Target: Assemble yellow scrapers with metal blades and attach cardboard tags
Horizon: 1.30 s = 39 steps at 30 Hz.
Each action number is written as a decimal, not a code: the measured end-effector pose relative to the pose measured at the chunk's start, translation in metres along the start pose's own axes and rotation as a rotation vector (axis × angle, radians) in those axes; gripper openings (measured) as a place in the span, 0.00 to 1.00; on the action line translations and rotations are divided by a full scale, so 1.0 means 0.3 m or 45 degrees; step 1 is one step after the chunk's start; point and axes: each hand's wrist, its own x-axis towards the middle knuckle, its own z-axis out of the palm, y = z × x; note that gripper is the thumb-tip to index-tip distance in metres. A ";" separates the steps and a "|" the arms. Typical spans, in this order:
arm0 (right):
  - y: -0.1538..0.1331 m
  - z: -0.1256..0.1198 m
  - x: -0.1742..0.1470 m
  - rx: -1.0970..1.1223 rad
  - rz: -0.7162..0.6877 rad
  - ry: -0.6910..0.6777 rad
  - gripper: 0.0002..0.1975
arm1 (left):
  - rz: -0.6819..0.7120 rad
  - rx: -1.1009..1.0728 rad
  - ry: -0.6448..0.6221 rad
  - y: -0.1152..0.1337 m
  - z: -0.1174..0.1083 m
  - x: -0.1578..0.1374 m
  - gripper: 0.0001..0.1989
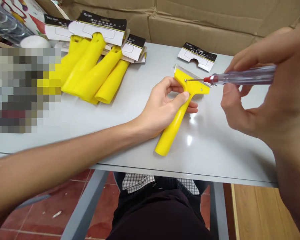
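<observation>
My left hand (165, 103) is closed around the neck of a yellow scraper (173, 128), its thumb pressing on the front. The scraper's wide head points away from me, with a metal blade (188, 71) along its far edge and two small screws in its face. In my right hand (250, 100) is a screwdriver (247, 75) with a clear handle and a red collar. Its thin shaft lies nearly level, and the tip meets the left screw (185, 80). A black and white header card (197, 56) lies just beyond the scraper head.
Several yellow scrapers with cards (89, 66) are piled at the back left. A white round object (35, 42) stands behind them, and a blurred patch covers the far left. Brown cardboard (202, 23) rises along the back of the grey table (129, 146). A wooden surface (262, 210) is at lower right.
</observation>
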 end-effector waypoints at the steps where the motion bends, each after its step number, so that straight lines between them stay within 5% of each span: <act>1: -0.001 0.006 0.004 -0.038 -0.143 0.014 0.12 | -0.016 -0.026 0.020 0.000 -0.002 0.008 0.13; 3: 0.001 0.021 0.007 -0.124 -0.338 0.066 0.07 | -0.047 -0.081 0.040 0.000 -0.006 0.023 0.12; 6: 0.002 0.049 0.004 -0.196 -0.352 0.133 0.02 | -0.073 -0.144 0.040 -0.005 -0.012 0.037 0.12; 13: -0.007 0.083 -0.006 -0.277 -0.171 0.258 0.23 | -0.057 -0.149 -0.028 -0.021 -0.018 0.036 0.11; 20: 0.004 0.051 0.005 -0.014 -0.017 -0.024 0.08 | -0.087 -0.097 -0.022 -0.011 -0.009 0.042 0.06; 27: 0.018 0.082 -0.002 -0.079 0.116 -0.014 0.14 | -0.137 -0.079 0.055 0.006 0.007 0.039 0.06; 33: 0.001 0.050 0.065 0.145 0.141 -0.248 0.08 | -0.144 -0.099 0.146 0.010 0.015 0.045 0.06; 39: -0.033 -0.002 0.208 -0.200 0.185 -0.440 0.14 | -0.137 -0.091 0.170 0.009 0.018 0.051 0.06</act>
